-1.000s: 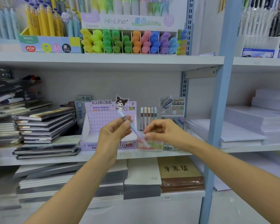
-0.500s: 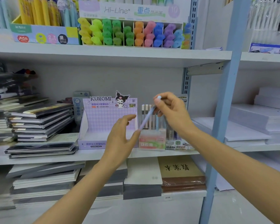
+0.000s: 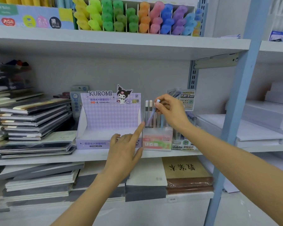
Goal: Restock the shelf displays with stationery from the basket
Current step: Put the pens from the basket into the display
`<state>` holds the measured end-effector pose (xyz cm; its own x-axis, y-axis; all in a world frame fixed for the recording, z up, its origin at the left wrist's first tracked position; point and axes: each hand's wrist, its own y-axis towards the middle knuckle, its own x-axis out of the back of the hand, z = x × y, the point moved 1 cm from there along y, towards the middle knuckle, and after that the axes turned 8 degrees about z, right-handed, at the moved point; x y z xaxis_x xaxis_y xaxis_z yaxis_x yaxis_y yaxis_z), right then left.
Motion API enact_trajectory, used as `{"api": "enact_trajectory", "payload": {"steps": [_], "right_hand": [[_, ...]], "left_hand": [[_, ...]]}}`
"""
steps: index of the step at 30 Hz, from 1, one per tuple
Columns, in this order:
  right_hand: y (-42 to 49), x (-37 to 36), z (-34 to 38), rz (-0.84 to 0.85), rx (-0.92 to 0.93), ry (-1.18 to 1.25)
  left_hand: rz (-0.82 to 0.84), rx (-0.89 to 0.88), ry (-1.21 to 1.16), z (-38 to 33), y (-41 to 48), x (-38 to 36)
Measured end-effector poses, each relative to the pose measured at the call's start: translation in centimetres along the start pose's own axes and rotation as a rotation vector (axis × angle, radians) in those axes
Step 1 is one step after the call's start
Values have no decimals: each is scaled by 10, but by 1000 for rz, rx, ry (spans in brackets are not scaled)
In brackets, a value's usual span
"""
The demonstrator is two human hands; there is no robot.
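My right hand (image 3: 170, 112) pinches the top of a slim pale blue-lilac pen (image 3: 151, 115) and holds it tilted, its lower end going down among several upright pens in the pink Fruit Soda display box (image 3: 157, 141) on the middle shelf. My left hand (image 3: 124, 149) is in front of the shelf edge with its forefinger stretched up to the pen's lower end at the box's left rim; it holds nothing. Left of that box stands the purple Kuromi display carton (image 3: 104, 121), its tray looking bare. The basket is out of view.
Stacks of dark notebooks (image 3: 33, 121) fill the shelf's left side. White paper reams (image 3: 260, 124) lie beyond the blue upright post (image 3: 235, 111). Coloured highlighters (image 3: 134, 17) line the upper shelf. Books (image 3: 186, 173) lie on the lower shelf. A lead-refill pack (image 3: 186, 100) stands behind my right hand.
The pen went from both hands to my right hand alone, swung upright and moved right and down into the Fruit Soda box. My left hand let go and now points at it.
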<state>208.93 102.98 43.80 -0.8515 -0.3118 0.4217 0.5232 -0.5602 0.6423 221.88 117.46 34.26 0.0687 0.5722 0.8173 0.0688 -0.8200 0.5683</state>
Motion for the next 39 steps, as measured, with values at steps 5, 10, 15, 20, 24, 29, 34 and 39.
{"api": "enact_trajectory", "payload": {"steps": [5,10,15,20,24,29,34,39], "right_hand": [[12,1,2,77,23,-164],[19,-11,4,65,36,-230],[28,-16,4,101,-15,-470],[21,-7,5,253,-109,-604],[-12,-6,18,70,60,-458],[-93,-38,38,105,368,-178],[-172,-105,-7,425,192,-91],[-236,-176,-88,822,-169,-133]], "left_hand": [[-9,-15,34,1,-1,-5],[-19,-9,22,1,-2,-7],[18,-17,68,0,-3,-5],[107,4,36,-2,-3,1],[-39,-36,86,-11,-15,14],[-323,-237,168,0,-67,-6],[-114,-201,177,27,-137,-62],[372,8,50,56,-219,-142]]}}
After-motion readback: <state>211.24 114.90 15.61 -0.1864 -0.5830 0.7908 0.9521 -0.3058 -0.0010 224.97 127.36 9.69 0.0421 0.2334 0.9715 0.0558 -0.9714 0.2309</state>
